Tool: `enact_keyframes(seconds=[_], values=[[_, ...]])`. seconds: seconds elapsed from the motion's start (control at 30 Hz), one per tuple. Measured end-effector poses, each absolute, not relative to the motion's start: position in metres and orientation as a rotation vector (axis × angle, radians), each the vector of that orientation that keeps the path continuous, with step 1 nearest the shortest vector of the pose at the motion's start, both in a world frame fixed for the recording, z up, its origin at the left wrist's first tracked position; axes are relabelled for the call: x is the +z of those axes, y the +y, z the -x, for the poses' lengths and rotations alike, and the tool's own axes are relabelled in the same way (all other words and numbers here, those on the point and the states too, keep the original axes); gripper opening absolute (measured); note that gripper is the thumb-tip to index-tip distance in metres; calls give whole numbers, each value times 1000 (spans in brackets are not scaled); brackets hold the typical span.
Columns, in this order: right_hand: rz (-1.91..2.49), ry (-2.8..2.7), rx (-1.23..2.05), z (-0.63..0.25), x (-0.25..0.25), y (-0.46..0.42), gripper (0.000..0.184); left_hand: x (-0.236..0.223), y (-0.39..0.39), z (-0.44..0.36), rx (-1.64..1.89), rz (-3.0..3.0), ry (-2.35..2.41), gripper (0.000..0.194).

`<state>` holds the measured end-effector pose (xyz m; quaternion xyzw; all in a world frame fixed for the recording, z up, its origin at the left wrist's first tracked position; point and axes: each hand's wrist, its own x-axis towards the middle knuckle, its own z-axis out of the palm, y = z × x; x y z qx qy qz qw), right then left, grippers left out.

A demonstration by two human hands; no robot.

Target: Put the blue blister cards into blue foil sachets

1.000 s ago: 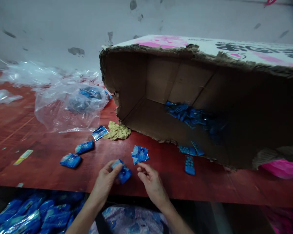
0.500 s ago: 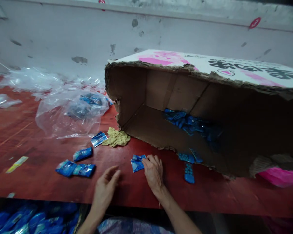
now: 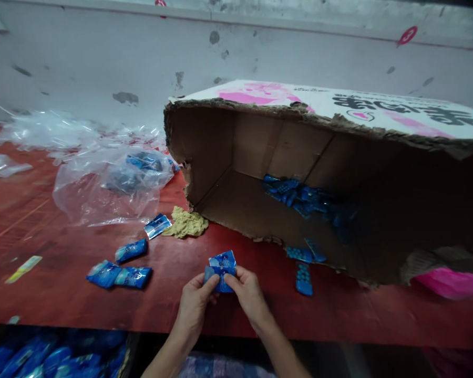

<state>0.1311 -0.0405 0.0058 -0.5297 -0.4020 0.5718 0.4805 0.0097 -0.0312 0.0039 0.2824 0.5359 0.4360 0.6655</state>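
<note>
Between my two hands is a small flat blue packet (image 3: 220, 278), pinched at both sides just above the front of the red table. My left hand (image 3: 195, 302) grips its left edge, thumb on top. On the opposite edge my right hand (image 3: 249, 294) pinches it the same way. Behind the held packet lies another flat blue packet (image 3: 223, 259) on the table, partly covered by it. To the left lie plumper blue packets: one by itself (image 3: 131, 250), and two touching end to end, the left one (image 3: 103, 274) and the right one (image 3: 133, 277).
A torn-edged cardboard box (image 3: 205, 142) lies on its side, with several blue bubbled pieces (image 3: 295, 194) inside. One blue piece (image 3: 304, 279) sits outside its lip. A yellow crumpled cloth (image 3: 187, 222), a clear plastic bag (image 3: 102, 194) and a pile of blue packets (image 3: 55, 357) below the table's edge are left.
My left hand put a blue packet down beside another on the left, then came back right. My right hand picked up a flat blue packet, and both hands now hold it.
</note>
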Motion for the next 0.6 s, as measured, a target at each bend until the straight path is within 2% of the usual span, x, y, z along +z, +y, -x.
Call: enact_keyframes(seconds=[0.27,0.4,0.5,0.6], values=[[1534,-1061,1088,-114,-3,-44,20,-2,-29,-24,1066,-576,1214,25],[1640,-1135,938,-106,4,-47,27,0,-27,-22,1029,-573,1233,28],[1622,-1368,927,-118,16,-45,22,4,-25,-10,939,-570,1201,33],[1684,-1762,678,-139,21,-36,14,8,-22,8,859,-563,1179,36]])
